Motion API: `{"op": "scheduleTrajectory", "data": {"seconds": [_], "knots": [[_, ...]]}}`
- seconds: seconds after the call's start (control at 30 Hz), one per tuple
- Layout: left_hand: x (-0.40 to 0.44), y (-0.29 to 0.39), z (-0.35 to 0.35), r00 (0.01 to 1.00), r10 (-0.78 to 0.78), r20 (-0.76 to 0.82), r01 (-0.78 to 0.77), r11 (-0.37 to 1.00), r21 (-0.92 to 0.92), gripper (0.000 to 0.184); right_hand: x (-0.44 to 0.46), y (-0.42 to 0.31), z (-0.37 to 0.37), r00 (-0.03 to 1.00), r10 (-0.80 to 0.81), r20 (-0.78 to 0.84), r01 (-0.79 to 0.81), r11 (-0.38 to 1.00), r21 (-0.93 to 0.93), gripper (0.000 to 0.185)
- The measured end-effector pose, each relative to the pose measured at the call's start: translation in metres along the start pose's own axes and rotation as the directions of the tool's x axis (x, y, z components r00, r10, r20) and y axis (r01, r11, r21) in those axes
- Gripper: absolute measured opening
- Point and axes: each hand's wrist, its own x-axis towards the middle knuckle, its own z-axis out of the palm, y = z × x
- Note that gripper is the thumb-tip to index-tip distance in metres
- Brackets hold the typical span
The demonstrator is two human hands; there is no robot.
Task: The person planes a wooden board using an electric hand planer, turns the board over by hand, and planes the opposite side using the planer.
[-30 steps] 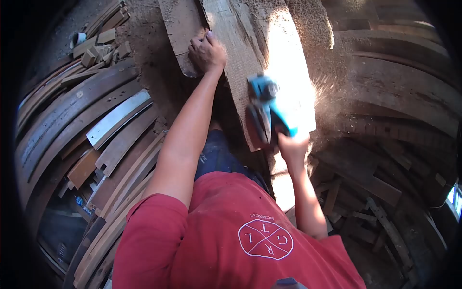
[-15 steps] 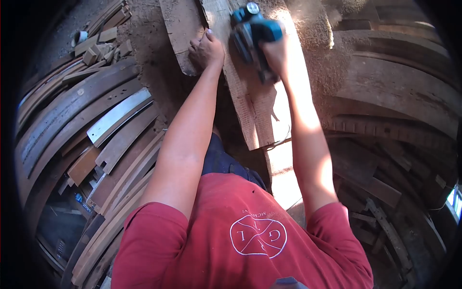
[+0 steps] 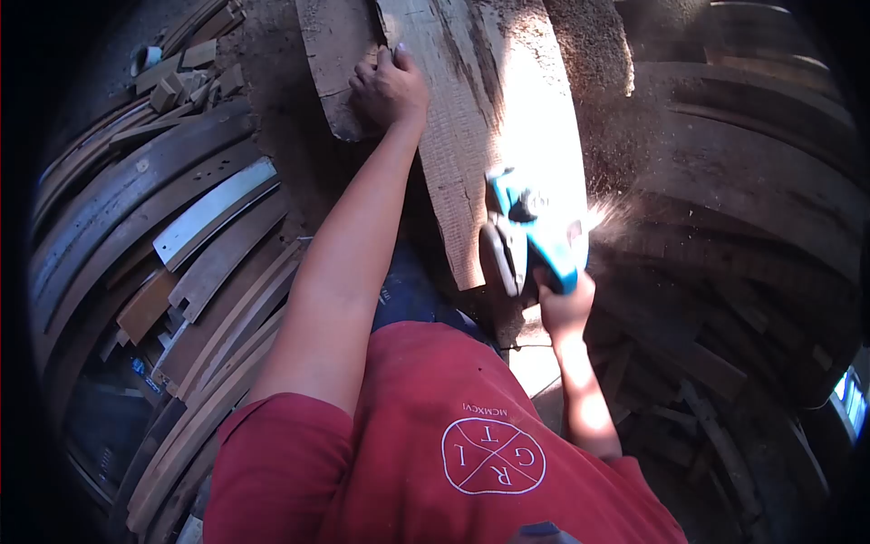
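Note:
A wide, rough wooden slab [image 3: 453, 154] runs away from my body, its right side in bright sunlight. My right hand [image 3: 566, 304] is wrapped round the handle of a teal power planer [image 3: 530, 231], which sits at the slab's near end. Shavings spray out to the planer's right. My left hand [image 3: 390, 88] rests at the slab's left edge with its fingers curled, beside a second board [image 3: 331, 68]. Whether those fingers grip the edge is hidden from view.
Curved-looking planks [image 3: 145, 199] are stacked on the left, with small offcuts [image 3: 186, 91] beyond them. More long boards [image 3: 743, 172] lie on the right, under sawdust. Scrap pieces [image 3: 716, 435] fill the lower right.
Over the last half second my right hand has drawn the planer back toward my body, and shavings fly again. My left hand has stayed nearly in place.

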Motion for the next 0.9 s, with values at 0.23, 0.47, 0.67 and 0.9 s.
{"op": "scheduleTrajectory", "data": {"seconds": [0.23, 0.47, 0.67, 0.9], "knots": [[0.001, 0.001, -0.005, 0.995, 0.002, 0.101, -0.002, 1.000, 0.003, 0.049, 0.175, -0.100, 0.045, 0.930, -0.340, -0.141, 0.339, 0.940, -0.037, 0.029], [0.002, -0.001, -0.001, 0.998, 0.005, 0.062, -0.002, 0.999, -0.039, 0.047, 0.210, -0.121, 0.051, 0.906, -0.404, -0.127, 0.401, 0.915, -0.048, 0.031], [0.001, 0.001, -0.005, 0.992, -0.021, 0.121, 0.028, 0.998, -0.057, 0.051, 0.023, 0.020, -0.010, 0.994, -0.104, -0.024, 0.105, 0.990, 0.093, 0.060], [0.003, 0.003, -0.006, 0.992, 0.019, 0.121, -0.012, 0.998, -0.058, 0.052, -0.050, 0.069, -0.048, 0.998, 0.047, 0.042, -0.048, 0.998, 0.026, 0.041]]}}
